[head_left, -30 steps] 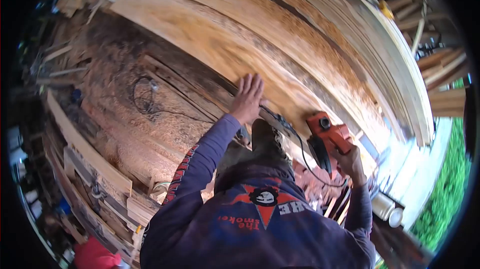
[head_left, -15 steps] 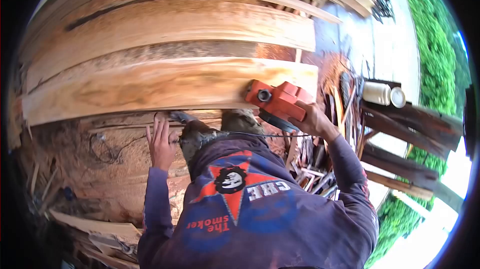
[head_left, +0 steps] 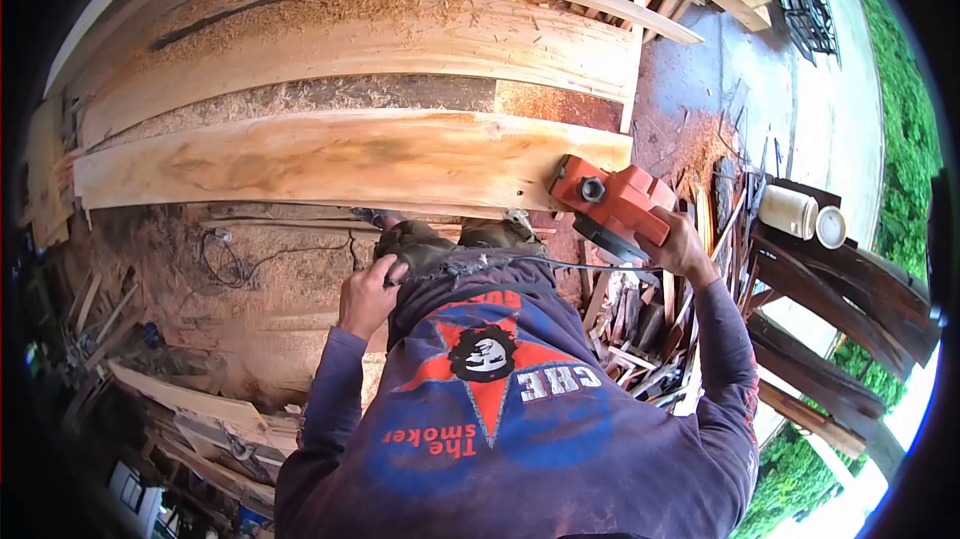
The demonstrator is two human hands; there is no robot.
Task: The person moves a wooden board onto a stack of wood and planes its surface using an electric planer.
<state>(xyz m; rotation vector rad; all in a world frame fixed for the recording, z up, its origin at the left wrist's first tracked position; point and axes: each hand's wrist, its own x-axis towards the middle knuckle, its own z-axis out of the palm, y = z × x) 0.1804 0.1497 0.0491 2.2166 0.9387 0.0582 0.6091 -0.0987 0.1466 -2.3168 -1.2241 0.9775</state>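
My right hand [head_left: 686, 247] is wrapped round the rear handle of a red electric planer [head_left: 622, 201]. The planer's front rests at the right end of a long pale wooden plank [head_left: 330, 157], tilted over its near edge. A dark cord [head_left: 575, 264] runs from near the planer handle across my waist. My left hand [head_left: 368, 297] is beside my left thigh, at the shirt hem, with its fingers curled closed. Whether anything is inside those fingers is hidden.
Behind the plank lies another wide board [head_left: 400, 44] strewn with shavings. Scrap wood [head_left: 640, 324] is piled below the planer. At right, a white plastic container [head_left: 787, 211] and its lid [head_left: 831, 227] stand by dark beams [head_left: 840, 274]. A cable [head_left: 225, 261] lies on the sawdust-covered ground.
My left hand has gone from spread fingers near the plank's edge to curled fingers at my thigh. The planer, still in my right hand, has moved slightly right along the plank.
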